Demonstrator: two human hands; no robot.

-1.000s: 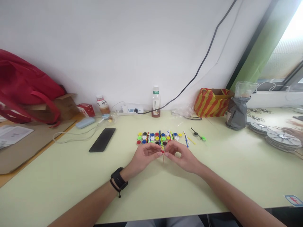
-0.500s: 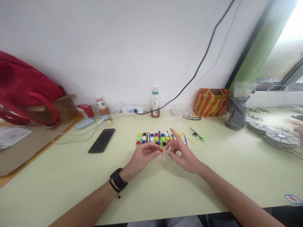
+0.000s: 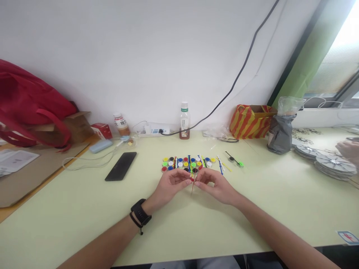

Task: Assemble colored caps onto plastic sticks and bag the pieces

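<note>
My left hand [image 3: 172, 185], with a black watch [image 3: 140, 212] at its wrist, pinches a thin red plastic stick [image 3: 192, 188] between thumb and forefinger. Opposite it, my right hand [image 3: 215, 184] has thumb and fingertips closed at the same red piece, whose thin end points down. Its exact shape is too small to make out. Just beyond the fingertips lie rows of small coloured discs [image 3: 186, 164] in red, blue, yellow, green, white and black. Thin plastic sticks [image 3: 220, 164] in several colours lie across and beside them. A black stick [image 3: 234, 158] joins a black disc and a green one.
A black phone [image 3: 120, 166] lies left of my hands. Behind the discs stand a drink bottle [image 3: 184, 121] and a power strip [image 3: 154, 130]. A striped bag [image 3: 249, 121], a grey bag [image 3: 280, 134] and stacked round grey pieces [image 3: 335, 166] are at right, near another person's hand [image 3: 347, 149].
My right hand's raised forefinger has come down, and its fingertips have closed in to the red stick. The stick's lower end has tilted slightly left. Another person's hand shows more at far right.
</note>
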